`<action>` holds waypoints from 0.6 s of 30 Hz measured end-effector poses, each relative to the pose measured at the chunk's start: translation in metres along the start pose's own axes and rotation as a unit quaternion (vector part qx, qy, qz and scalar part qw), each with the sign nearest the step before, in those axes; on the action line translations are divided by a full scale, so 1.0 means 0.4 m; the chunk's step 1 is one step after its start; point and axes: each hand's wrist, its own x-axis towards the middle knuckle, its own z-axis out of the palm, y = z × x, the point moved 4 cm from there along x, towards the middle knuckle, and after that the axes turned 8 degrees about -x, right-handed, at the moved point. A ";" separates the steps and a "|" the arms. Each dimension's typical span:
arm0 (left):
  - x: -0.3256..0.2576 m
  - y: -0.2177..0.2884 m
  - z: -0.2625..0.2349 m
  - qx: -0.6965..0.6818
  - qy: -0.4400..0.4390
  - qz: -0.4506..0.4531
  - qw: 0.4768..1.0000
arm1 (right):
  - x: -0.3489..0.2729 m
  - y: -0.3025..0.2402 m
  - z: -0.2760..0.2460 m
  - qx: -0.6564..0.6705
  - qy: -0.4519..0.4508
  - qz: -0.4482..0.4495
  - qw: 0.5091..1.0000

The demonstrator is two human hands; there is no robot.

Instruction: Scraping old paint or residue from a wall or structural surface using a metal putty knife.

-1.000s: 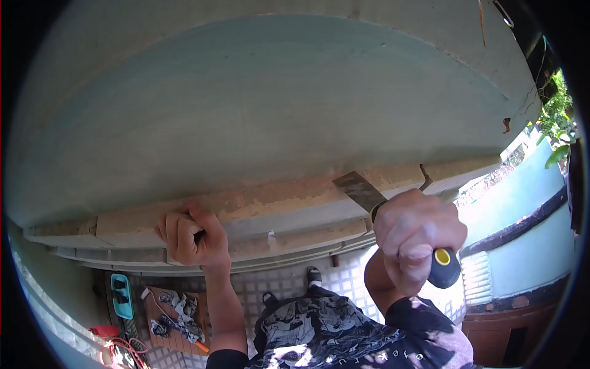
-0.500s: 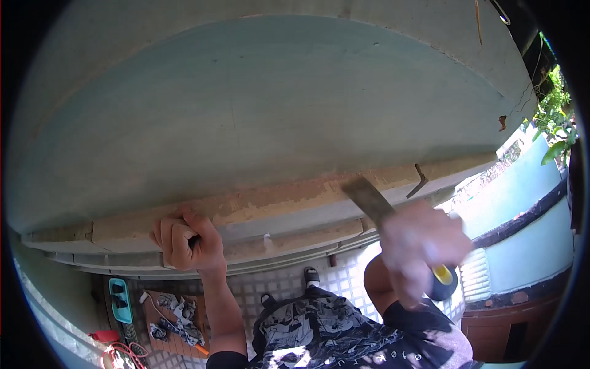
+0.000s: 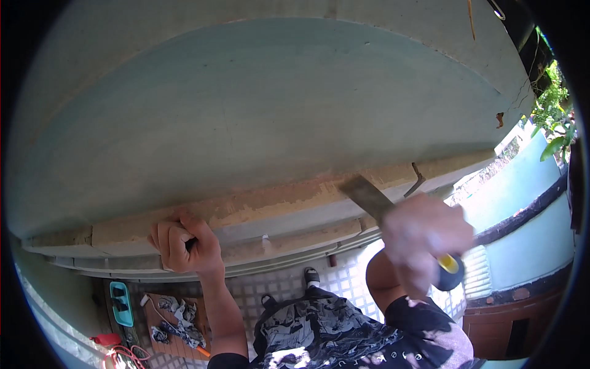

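My right hand [image 3: 424,240], blurred by motion, is closed round the handle of a putty knife [image 3: 369,197]. The handle's yellow and black end [image 3: 452,270] sticks out below the hand. The flat metal blade points up and left, its tip at the top of the pale ledge [image 3: 264,206], where the coating is worn into brownish patches. My left hand [image 3: 184,243] rests at the ledge's front edge, left of the blade, curled into a fist with the thumb on top. A dark hollow shows between its thumb and fingers, and I see nothing in it.
A pale green wall [image 3: 276,98] rises behind the ledge. Below left are a turquoise tray [image 3: 121,304], a brown board [image 3: 157,307] with crumpled patterned cloth and an orange-ended tool, and a red hose [image 3: 132,357]. Tiled floor [image 3: 246,289] lies underneath; leaves [image 3: 553,111] hang at the right.
The view has shifted slightly. My right hand and the putty knife have moved only a little along the ledge, the handle end tilting slightly outward. My left hand keeps its place.
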 end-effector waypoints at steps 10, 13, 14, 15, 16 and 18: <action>-0.002 -0.003 0.000 0.000 -0.001 -0.003 1.000 | -0.002 -0.010 0.015 -0.046 0.054 0.033 0.997; -0.004 -0.006 -0.004 0.002 0.001 -0.004 1.000 | -0.005 -0.057 -0.014 0.090 -0.017 -0.079 0.993; -0.003 -0.004 -0.003 -0.002 0.006 -0.002 1.000 | -0.004 -0.047 -0.009 0.090 -0.017 -0.079 0.993; -0.002 -0.003 -0.002 -0.003 0.006 -0.003 1.000 | 0.001 -0.021 0.008 0.007 -0.002 -0.012 1.000; 0.003 0.001 0.005 -0.005 0.005 -0.001 1.000 | 0.007 -0.003 0.016 -0.079 0.015 0.053 0.995; 0.006 0.008 0.017 -0.015 0.004 0.000 1.000 | -0.004 -0.028 -0.006 -0.036 0.079 -0.023 0.996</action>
